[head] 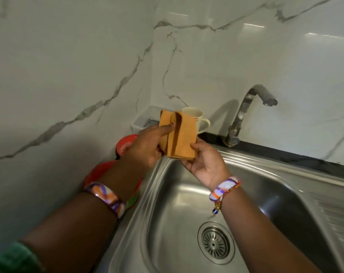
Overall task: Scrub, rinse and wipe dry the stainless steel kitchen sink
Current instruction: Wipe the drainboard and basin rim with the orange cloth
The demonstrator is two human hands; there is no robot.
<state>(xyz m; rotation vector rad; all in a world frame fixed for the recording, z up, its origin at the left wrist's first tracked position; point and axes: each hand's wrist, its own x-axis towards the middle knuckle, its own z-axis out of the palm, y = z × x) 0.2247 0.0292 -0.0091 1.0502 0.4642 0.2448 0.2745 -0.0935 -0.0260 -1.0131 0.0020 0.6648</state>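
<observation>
- Head view, from my remote seat: stainless sink [167, 194] filled the lower frame, basin bare, no standing water that I could make out, drain strainer [216, 243] uncovered. My read: scrub and rinse were done and this was the lead-in to the wipe-dry.
- Marble wall [68, 66] wrapped the corner behind; black counter strip [285, 154] ran along the sink's back rim.
- Tap [252, 109] stood at the back rim, spout pointing right, no water seen running. Fits a drying step.
- Red and green plastic items [127, 144] sat left of the sink, partly hidden by the left arm; I couldn't tell what they were. Probably parked there to keep the basin free.
- Left hand [145, 148] was closed on the orange cloth [184, 138], thumb pressed across its face.
- Right hand [205, 164] pinched the cloth's lower right corner from beneath.
- Cloth was held folded above the basin's back-left corner, touching nothing else. I judged the folding was to make a flat pad for wiping.
- Cream mug [196, 117] stood behind the cloth, near the wall, clear of the basin.
</observation>
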